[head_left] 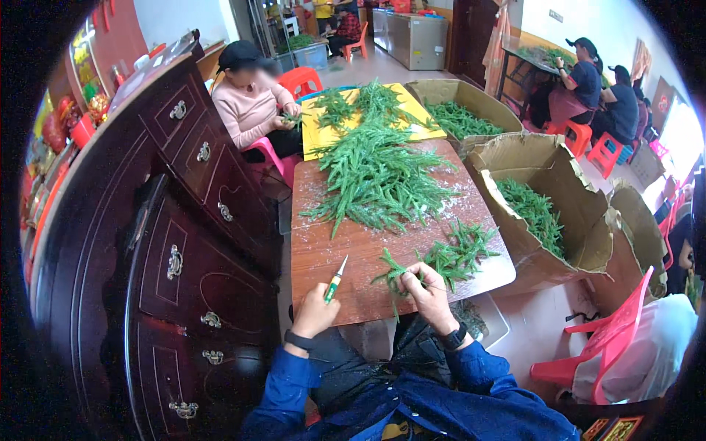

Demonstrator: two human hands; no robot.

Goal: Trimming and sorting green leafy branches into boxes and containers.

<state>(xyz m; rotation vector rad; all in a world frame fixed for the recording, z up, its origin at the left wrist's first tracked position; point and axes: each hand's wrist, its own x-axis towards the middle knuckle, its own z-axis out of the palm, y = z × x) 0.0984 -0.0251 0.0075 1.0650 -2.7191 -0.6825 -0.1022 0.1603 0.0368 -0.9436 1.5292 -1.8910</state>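
Observation:
My left hand [313, 313] is closed around a small knife [336, 280] with a green handle, its pointed blade tilted up and away from me. In my right hand [429, 294], finger and thumb pinch a green artificial-looking sprig [392, 269] above the near edge of the brown table [318, 253]. Just beyond that hand lies a small heap of sprigs [462, 253]. A larger pile of green sprigs [382, 184] covers the table's middle, with white bits scattered around it. The blade and the sprig are apart.
Cardboard boxes [581, 198] holding greenery stand along the table's right side. A dark wooden cabinet [213, 272] closes in on the left. Across a yellow board [312, 128] sits a co-worker [246, 110]. A pink chair [599, 342] stands at the near right.

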